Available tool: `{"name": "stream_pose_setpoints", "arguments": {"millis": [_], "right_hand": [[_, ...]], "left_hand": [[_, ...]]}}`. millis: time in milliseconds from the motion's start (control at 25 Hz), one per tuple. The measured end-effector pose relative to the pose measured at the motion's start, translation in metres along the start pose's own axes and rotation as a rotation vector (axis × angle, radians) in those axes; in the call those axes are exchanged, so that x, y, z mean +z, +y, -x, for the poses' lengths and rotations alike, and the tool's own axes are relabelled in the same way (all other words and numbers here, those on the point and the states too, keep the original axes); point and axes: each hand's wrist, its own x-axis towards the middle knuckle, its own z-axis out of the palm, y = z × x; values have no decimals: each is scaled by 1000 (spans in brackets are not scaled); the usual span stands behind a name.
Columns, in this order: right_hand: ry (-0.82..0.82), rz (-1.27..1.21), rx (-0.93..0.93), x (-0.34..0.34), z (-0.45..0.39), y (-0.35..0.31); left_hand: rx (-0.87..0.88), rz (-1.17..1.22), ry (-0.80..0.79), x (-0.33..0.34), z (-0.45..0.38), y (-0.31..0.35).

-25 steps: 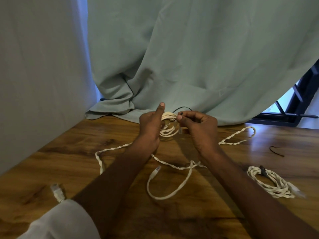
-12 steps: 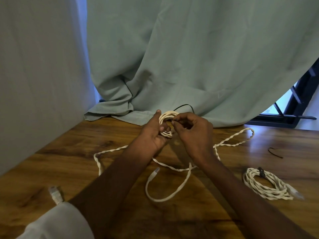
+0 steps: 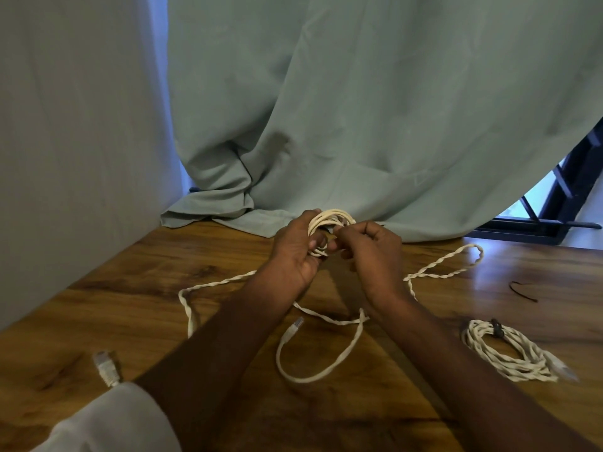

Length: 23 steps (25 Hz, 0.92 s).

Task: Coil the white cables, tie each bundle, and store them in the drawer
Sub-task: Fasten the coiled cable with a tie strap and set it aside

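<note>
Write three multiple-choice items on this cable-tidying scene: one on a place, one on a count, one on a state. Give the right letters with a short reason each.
1. Where does the tied bundle lie?
A. on the table to the right of the arms
B. in the left hand
C. on the curtain

2. How many loose plugs lie on the wooden table?
A. none
B. two
C. five

3. What state is the coil in the hands in?
A. lying flat on the table
B. held up between both hands
C. already in a drawer

Answers: 1 A, the bundle with its dark tie rests on the wood at the right. 2 B, one plug by the sleeve, another plug between the arms. 3 B, the left hand grips the coil and the right hand pinches at it.
</note>
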Motion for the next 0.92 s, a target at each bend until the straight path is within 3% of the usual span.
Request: {"name": "stream_pose_setpoints", "arguments": {"millis": [200,400,520,680,920], "right_hand": [[-84,-88,118,0,2,-4],[-56,-12,-135,-4,2,-10],[-102,-113,-234,-9,-2,-16],[-164,-323,-160,-10,-1,-19],[-133,-392,-67,-10,-7,-16]], "left_hand": [[114,-32,159,-2,1,8],[153,17,267,-11,-4,20],[154,47,321,-24,-12,27],[161,-40,325,-29,-13,25],[220,-150,275,-22,-10,22]]}}
